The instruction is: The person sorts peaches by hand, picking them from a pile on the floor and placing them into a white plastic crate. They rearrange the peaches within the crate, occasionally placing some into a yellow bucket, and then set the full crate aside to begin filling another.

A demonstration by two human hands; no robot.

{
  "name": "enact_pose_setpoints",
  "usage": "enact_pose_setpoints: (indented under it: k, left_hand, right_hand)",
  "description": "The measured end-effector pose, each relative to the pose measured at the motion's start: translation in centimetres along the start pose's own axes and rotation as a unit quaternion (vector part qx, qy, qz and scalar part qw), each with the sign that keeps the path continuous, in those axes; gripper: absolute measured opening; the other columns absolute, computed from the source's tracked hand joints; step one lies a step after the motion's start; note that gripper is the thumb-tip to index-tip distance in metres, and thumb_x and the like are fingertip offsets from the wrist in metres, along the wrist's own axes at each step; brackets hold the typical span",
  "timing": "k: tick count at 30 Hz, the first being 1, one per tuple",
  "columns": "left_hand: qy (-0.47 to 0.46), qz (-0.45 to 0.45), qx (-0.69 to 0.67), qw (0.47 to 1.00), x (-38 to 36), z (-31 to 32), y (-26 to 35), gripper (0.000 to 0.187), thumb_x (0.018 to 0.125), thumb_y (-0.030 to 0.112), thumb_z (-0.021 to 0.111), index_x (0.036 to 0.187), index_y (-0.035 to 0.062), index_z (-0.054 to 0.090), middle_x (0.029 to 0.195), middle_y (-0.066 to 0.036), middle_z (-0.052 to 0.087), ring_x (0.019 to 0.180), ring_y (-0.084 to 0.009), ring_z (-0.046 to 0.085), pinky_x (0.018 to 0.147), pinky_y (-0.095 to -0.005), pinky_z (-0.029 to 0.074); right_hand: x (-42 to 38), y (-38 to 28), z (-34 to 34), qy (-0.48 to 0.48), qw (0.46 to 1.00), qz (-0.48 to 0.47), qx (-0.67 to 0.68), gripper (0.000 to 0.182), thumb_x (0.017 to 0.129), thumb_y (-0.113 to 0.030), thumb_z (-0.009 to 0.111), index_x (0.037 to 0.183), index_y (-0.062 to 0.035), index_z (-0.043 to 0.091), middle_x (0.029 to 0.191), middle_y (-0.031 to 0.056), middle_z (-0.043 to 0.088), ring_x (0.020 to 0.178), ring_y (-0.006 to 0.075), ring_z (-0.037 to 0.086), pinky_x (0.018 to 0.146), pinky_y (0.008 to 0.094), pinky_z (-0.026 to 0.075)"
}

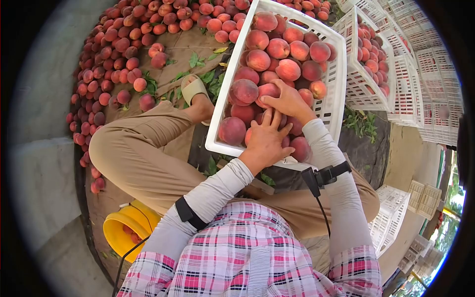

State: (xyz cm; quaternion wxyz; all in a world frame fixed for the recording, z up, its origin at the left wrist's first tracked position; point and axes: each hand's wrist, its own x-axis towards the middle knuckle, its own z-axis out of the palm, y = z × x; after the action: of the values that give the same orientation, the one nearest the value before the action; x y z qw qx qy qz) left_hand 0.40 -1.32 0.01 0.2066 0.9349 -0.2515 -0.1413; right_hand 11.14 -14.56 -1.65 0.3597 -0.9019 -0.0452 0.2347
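Observation:
A white plastic crate [225,101] filled with red and yellow peaches stands tilted in front of my crossed legs. My left hand [267,141] lies palm down over peaches at the near end of the crate, its fingers spread. Beyond it, my right hand [289,102] curls its thumb and forefinger around a peach [267,91]; its other fingers are partly hidden. A large dark red peach [243,92] sits just left of that one. Another peach [231,130] lies in the near left corner, beside my left hand.
Many loose peaches [114,59] cover the ground sheet at the left and back, with green leaves [195,60] among them. A second filled crate [350,64] and stacked white crates [435,74] line the right. A yellow bucket [114,230] with some peaches stands by my left elbow.

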Motion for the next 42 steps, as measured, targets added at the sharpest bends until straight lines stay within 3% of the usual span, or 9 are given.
enact_pose_setpoints:
  k: [8, 12, 14, 25, 29, 31, 35, 38, 42]
  left_hand:
    - [0.026, 0.007, 0.029, 0.999, 0.0, 0.9, 0.1, 0.071, 0.078, 0.059, 0.065, 0.138, 0.0224, 0.054, 0.151, -0.019, 0.029, 0.143, -0.0365, 0.022, 0.088, -0.0507, 0.044]
    - [0.036, 0.004, 0.024, 0.999, 0.0, 0.9, 0.1, 0.068, 0.079, 0.06, 0.065, 0.134, 0.0212, 0.058, 0.148, -0.018, 0.033, 0.141, -0.036, 0.026, 0.089, -0.0503, 0.044]
    - [-0.005, -0.007, -0.015, 1.0, 0.1, 0.3, 0.2, 0.07, 0.077, 0.057, 0.067, 0.135, 0.0198, 0.056, 0.147, -0.016, 0.035, 0.139, -0.0353, 0.027, 0.092, -0.0579, 0.042]
    - [0.007, -0.001, -0.01, 1.0, 0.1, 1.0, 0.0, 0.071, 0.077, 0.057, 0.067, 0.136, 0.0192, 0.055, 0.15, -0.017, 0.032, 0.142, -0.0366, 0.023, 0.092, -0.0591, 0.041]
    - [0.024, 0.004, 0.02, 1.0, 0.0, 1.0, 0.1, 0.068, 0.08, 0.059, 0.064, 0.136, 0.021, 0.056, 0.153, -0.018, 0.029, 0.143, -0.0364, 0.02, 0.094, -0.0544, 0.041]
    - [0.02, 0.002, 0.019, 1.0, 0.0, 0.9, 0.1, 0.068, 0.08, 0.059, 0.064, 0.136, 0.021, 0.056, 0.154, -0.018, 0.027, 0.143, -0.0365, 0.019, 0.095, -0.0542, 0.041]
    - [0.013, -0.005, 0.016, 1.0, 0.0, 1.1, 0.2, 0.068, 0.08, 0.06, 0.063, 0.135, 0.0199, 0.056, 0.152, -0.017, 0.029, 0.143, -0.0362, 0.021, 0.095, -0.0529, 0.041]
    - [0.006, 0.002, 0.014, 1.0, 0.0, 0.6, 0.1, 0.068, 0.081, 0.061, 0.062, 0.134, 0.0188, 0.056, 0.149, -0.017, 0.033, 0.141, -0.0362, 0.024, 0.093, -0.0518, 0.042]
    - [0.025, 0.003, 0.03, 0.999, 0.1, 0.8, 0.2, 0.069, 0.081, 0.061, 0.062, 0.134, 0.0184, 0.056, 0.146, -0.017, 0.037, 0.14, -0.0367, 0.027, 0.091, -0.0513, 0.042]
  right_hand:
    - [-0.2, -4.2, -0.8, 0.003, 0.937, -0.014, -0.348, 0.077, 0.072, -0.048, 0.076, 0.132, -0.0063, 0.052, 0.116, 0.0187, 0.059, 0.109, 0.0368, 0.058, 0.086, 0.0457, 0.051]
    - [0.4, -4.5, 0.3, 0.043, 0.948, -0.24, -0.203, 0.072, 0.07, -0.036, 0.079, 0.129, -0.0072, 0.051, 0.118, 0.0173, 0.056, 0.111, 0.0362, 0.055, 0.095, 0.0463, 0.045]
    - [1.0, -4.2, 2.0, 0.045, 0.944, -0.238, -0.224, 0.071, 0.071, -0.033, 0.078, 0.13, -0.0059, 0.05, 0.118, 0.0182, 0.057, 0.11, 0.0362, 0.055, 0.094, 0.047, 0.044]
    - [1.3, -4.8, 1.6, 0.164, 0.918, -0.153, -0.327, 0.057, 0.084, -0.052, 0.063, 0.113, -0.0029, 0.06, 0.088, 0.0169, 0.066, 0.095, 0.0345, 0.06, 0.085, 0.0462, 0.044]
    - [2.0, -3.3, -0.2, 0.073, 0.963, -0.103, -0.24, 0.068, 0.082, -0.055, 0.064, 0.124, -0.0015, 0.056, 0.103, 0.0194, 0.065, 0.102, 0.0346, 0.059, 0.091, 0.0487, 0.042]
    - [2.0, -3.0, 0.0, 0.032, 0.981, -0.18, -0.07, 0.071, 0.08, -0.05, 0.068, 0.132, -0.004, 0.052, 0.108, 0.0203, 0.063, 0.106, 0.0369, 0.057, 0.091, 0.0492, 0.044]
    - [1.7, -3.9, 1.5, 0.007, 0.959, -0.271, -0.079, 0.075, 0.077, -0.045, 0.071, 0.136, -0.0061, 0.048, 0.115, 0.0225, 0.06, 0.109, 0.0385, 0.056, 0.094, 0.0484, 0.043]
    - [1.7, -4.0, 2.5, 0.026, 0.947, -0.247, -0.205, 0.075, 0.076, -0.05, 0.069, 0.131, -0.0022, 0.051, 0.115, 0.0223, 0.06, 0.109, 0.0376, 0.056, 0.094, 0.0484, 0.042]
    - [1.3, -5.5, 1.5, -0.037, 0.972, -0.137, -0.185, 0.076, 0.077, -0.053, 0.067, 0.129, 0.0008, 0.051, 0.116, 0.0213, 0.059, 0.111, 0.0371, 0.055, 0.095, 0.0478, 0.042]
